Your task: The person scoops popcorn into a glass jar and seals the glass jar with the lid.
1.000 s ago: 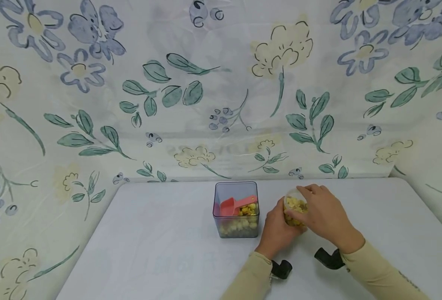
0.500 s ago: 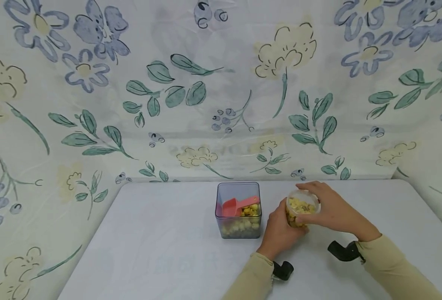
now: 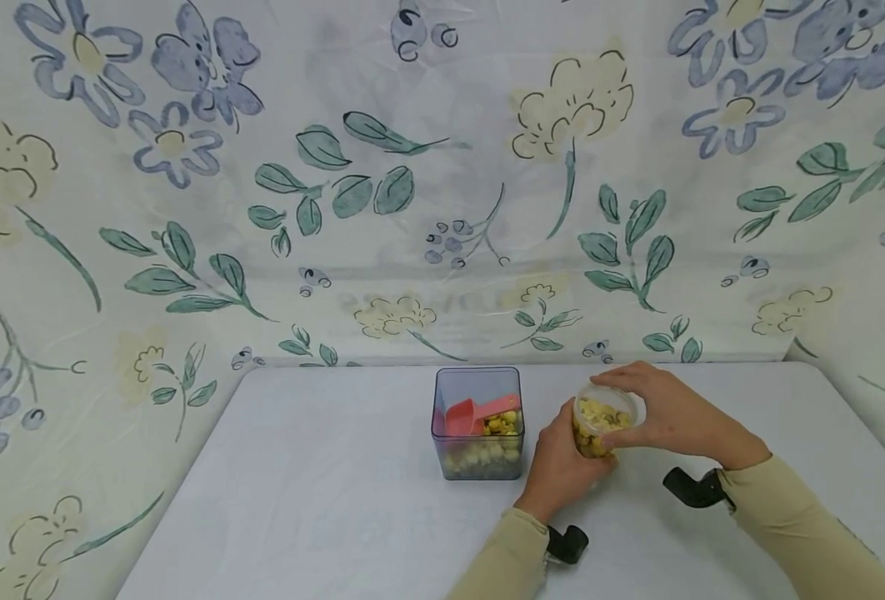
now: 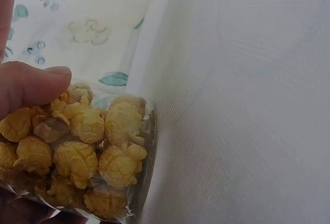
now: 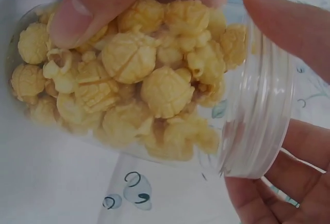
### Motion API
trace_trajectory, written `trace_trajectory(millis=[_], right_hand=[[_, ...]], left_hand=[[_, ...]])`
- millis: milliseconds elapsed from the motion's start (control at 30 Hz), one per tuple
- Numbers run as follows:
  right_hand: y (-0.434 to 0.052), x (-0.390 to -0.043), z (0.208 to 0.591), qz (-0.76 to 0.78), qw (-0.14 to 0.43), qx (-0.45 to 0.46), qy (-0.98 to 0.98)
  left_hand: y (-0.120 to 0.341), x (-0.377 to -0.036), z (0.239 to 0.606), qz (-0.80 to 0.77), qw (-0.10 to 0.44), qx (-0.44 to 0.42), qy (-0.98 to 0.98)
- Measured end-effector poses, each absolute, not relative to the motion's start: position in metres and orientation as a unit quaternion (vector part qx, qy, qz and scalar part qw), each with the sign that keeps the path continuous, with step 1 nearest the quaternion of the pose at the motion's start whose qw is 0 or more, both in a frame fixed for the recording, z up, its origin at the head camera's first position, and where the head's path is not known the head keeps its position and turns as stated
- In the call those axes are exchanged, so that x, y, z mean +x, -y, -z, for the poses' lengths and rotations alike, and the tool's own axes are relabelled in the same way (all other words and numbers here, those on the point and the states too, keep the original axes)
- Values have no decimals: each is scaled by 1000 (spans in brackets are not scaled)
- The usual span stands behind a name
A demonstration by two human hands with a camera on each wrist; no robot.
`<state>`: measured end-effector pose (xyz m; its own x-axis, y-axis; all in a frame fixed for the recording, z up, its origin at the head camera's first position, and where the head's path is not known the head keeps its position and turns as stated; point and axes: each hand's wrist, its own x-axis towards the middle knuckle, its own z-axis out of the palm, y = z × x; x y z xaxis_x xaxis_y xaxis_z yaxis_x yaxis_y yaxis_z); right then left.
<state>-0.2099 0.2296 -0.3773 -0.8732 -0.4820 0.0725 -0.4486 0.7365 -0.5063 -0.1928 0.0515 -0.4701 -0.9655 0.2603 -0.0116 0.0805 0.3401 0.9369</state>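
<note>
In the head view a clear round jar of yellow popcorn stands tilted between the two hands. My left hand grips its body from the left; the thumb lies along the clear wall in the right wrist view. My right hand holds the clear lid at the jar's top, thumb on the near side and fingers round the far side. Yellow popcorn fills most of the jar, and shows close up in the left wrist view too, by the left thumb.
Left of the hands stands a clear grey bin with popcorn inside. A pink scoop lies on that popcorn. The white table ends at a flower-printed cloth behind. Black wrist cameras stick out from both sleeves.
My right hand and forearm have swung to the right, and its grip has shifted round the jar's lid, baring more of the top. The left hand stays round the jar.
</note>
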Motion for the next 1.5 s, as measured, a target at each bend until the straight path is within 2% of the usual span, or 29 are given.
trace_trajectory(millis=[467,767,1167,1500], right_hand=[[-217,-198,372,180,19,-257,-949],[-210,-193,375,147,-23,-253,-956],[-195,-182,382,149,-93,-192,-966],[-186,-176,386,138,-123,-150,-971]], left_hand=[[-52,-191,470,-572,70,108,-810],[-53,-190,468,-567,75,99,-814],[-53,-190,471,-566,65,103,-815],[-53,-191,471,-562,66,104,-818]])
